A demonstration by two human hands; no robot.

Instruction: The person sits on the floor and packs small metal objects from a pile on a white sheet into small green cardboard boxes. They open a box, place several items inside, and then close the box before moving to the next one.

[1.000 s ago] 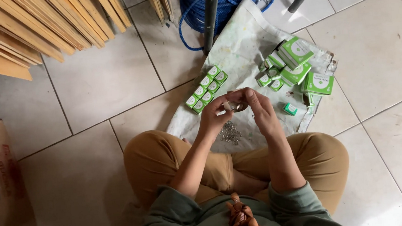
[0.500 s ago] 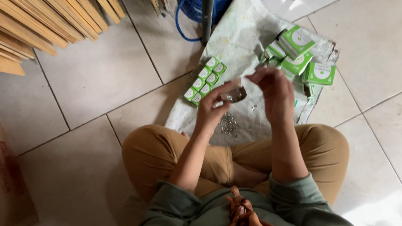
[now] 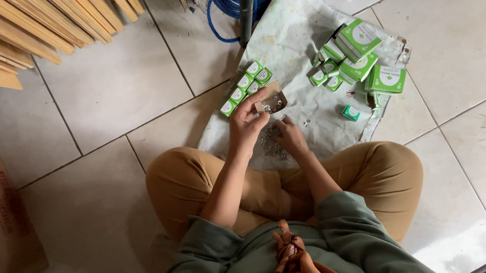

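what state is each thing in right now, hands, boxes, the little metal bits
left hand: raised, holding the small open box
small open box: open, shiny metal bits inside
right hand: down on the pile of metal bits
pile of metal bits: loose on the paper sheet
paper sheet: spread flat on the floor, crumpled
row of small green boxes: closed, lined up
bigger green boxes: closed, heaped
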